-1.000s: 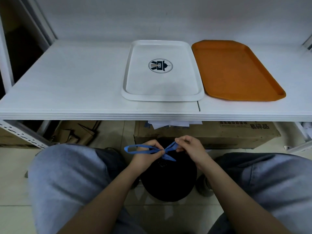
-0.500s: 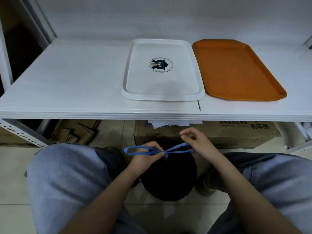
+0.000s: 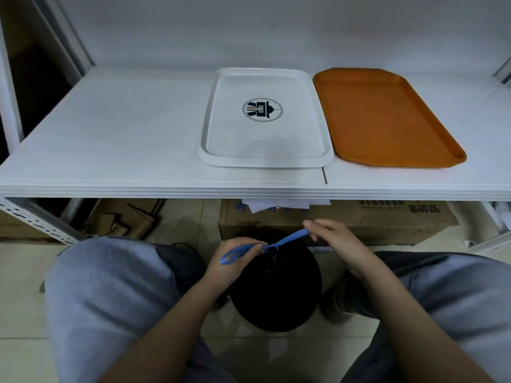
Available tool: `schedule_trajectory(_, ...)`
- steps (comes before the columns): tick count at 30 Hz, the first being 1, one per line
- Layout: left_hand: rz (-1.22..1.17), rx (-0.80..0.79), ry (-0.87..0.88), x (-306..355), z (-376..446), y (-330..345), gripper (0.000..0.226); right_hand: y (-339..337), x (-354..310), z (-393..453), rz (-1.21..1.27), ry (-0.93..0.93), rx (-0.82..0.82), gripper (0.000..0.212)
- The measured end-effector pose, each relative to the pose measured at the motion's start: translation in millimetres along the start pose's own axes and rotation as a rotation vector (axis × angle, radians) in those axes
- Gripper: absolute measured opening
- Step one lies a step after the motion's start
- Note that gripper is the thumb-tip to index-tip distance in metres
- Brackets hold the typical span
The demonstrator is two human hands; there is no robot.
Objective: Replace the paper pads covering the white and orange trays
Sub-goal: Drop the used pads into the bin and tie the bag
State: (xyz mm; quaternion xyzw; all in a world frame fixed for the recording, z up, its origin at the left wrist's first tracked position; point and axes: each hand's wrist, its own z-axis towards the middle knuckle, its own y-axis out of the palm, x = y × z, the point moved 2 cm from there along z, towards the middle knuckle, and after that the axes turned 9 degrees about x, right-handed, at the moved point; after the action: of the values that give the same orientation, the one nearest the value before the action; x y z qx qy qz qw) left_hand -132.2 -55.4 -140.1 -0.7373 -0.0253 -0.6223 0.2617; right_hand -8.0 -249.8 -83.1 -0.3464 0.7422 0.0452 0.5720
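Observation:
A white tray [image 3: 265, 157] with a round dark logo lies on the white shelf, and an orange tray [image 3: 387, 120] lies right beside it. Neither tray has a paper pad on it. Below the shelf, between my knees, stands a black bag [image 3: 276, 286] with blue drawstrings [image 3: 287, 239]. My left hand [image 3: 235, 261] grips the left loop of the blue string. My right hand [image 3: 334, 239] pinches the right end and holds it taut. White paper sheets [image 3: 276, 203] stick out under the shelf's front edge.
A brown cardboard box [image 3: 387, 219] with printed characters stands under the shelf behind the bag. More flattened cardboard [image 3: 124, 217] lies at the lower left beside a perforated metal shelf brace [image 3: 36, 219]. My knees in grey trousers flank the bag on the tiled floor.
The blue string has been pulled tighter: the left loop has shrunk into my left hand, and my right hand has drawn its end up and to the right.

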Motion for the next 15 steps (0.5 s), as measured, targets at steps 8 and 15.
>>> schedule_trajectory(8,0.232,-0.090,0.031,8.3,-10.5,2.0,0.037,41.5,12.4,2.0,1.077,0.421,0.050,0.046)
schedule_trajectory(15,0.183,-0.175,-0.214,-9.4,-16.7,-4.5,0.036,34.9,33.9,14.3,1.141,0.509,0.233,0.040)
